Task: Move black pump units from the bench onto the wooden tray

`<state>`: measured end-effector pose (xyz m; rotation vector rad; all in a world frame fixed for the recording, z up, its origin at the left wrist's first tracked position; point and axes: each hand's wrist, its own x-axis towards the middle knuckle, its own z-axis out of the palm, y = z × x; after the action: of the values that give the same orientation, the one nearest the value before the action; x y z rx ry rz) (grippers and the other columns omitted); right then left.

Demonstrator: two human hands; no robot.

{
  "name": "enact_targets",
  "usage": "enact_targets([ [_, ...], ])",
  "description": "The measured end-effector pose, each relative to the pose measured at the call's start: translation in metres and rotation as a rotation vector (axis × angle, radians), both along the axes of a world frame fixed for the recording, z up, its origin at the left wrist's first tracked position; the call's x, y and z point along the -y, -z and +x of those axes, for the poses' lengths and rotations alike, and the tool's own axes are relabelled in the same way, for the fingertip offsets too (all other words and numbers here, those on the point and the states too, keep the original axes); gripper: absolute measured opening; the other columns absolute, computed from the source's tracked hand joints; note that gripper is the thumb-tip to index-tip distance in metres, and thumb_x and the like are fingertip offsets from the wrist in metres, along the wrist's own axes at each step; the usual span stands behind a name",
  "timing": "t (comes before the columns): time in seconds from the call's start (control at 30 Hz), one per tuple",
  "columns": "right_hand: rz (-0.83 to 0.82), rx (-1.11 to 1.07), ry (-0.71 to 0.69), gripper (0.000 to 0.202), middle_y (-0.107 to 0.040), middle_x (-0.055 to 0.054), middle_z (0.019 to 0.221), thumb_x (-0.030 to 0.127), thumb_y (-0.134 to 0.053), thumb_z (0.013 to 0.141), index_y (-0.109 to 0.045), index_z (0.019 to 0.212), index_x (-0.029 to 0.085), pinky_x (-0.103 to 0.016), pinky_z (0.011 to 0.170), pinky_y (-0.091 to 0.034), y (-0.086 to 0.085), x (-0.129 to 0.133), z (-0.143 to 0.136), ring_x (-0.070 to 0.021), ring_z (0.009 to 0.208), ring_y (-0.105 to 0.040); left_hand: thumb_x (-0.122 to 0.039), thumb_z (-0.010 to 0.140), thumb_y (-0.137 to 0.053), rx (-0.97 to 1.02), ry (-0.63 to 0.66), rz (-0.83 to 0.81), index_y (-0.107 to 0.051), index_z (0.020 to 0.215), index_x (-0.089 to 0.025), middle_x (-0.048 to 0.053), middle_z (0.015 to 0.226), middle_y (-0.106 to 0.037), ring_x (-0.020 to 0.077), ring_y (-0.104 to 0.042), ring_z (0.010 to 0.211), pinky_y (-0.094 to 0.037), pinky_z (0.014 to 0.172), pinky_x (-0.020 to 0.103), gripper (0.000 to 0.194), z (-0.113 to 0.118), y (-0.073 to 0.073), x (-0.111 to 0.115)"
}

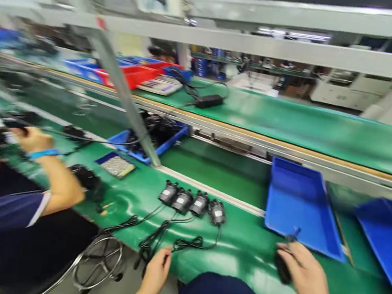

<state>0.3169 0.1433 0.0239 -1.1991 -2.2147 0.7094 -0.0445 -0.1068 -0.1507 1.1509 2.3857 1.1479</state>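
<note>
Several black pump-like devices (182, 200) with white labels stand in a row on the green work surface (238, 263), their bundled black cables trailing toward the front edge. At that edge my left hand (157, 269) is closed on a black cable (166, 259), beside the bundles. Over on the right, my right hand (304, 272) grips a dark, blurred object (283, 268) just in front of the blue tray (302, 207). The object's details are smeared by motion.
A person (2, 218) sits at the left, handling something black. A blue bin (166, 150) of black parts stands behind the slanted metal post (130, 99). Another blue tray (386, 239) is at far right. A stool base (101, 260) shows below the edge.
</note>
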Motion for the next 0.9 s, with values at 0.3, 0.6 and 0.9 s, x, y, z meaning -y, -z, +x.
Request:
enact_targets([
  [0.3, -0.443, -0.237, -0.216, 0.035, -0.069, -0.005, 0.089, 0.050, -0.053, 0.094, -0.070, 0.090, 0.020, -0.034, 0.080, -0.049, 0.033, 0.039, -0.009, -0.0218, 0.085, -0.063, -0.044, 0.087, -0.059, 0.165, 0.216, 0.112, -0.068, 0.106, -0.019, 0.007, 0.096, -0.077, 0.0179, -0.071, 0.076, -0.060, 0.076, 0.032, 0.032, 0.075, -0.073, -0.058],
  [0.6, -0.413, -0.143, -0.349, 0.029, -0.057, 0.001, 0.070, 0.044, -0.057, 0.093, -0.067, 0.084, 0.019, -0.028, 0.065, -0.040, 0.034, 0.049, 0.016, -0.0162, 0.066, -0.051, -0.037, 0.087, -0.064, 0.165, 0.461, 0.061, -0.075, 0.097, -0.019, 0.004, 0.079, -0.069, 0.0165, -0.062, 0.072, -0.054, 0.070, 0.031, 0.023, 0.140, -0.105, -0.083],
  [0.9, -0.434, -0.162, -0.508, 0.034, -0.062, -0.003, 0.081, 0.046, -0.051, 0.099, -0.075, 0.101, 0.022, -0.031, 0.074, -0.044, 0.024, 0.044, 0.018, -0.0186, 0.076, -0.056, -0.030, 0.086, -0.066, 0.195, 0.513, 0.112, -0.072, 0.098, -0.020, 0.006, 0.091, -0.071, 0.0205, -0.062, 0.091, -0.052, 0.085, 0.036, 0.016, 0.162, -0.119, -0.085],
])
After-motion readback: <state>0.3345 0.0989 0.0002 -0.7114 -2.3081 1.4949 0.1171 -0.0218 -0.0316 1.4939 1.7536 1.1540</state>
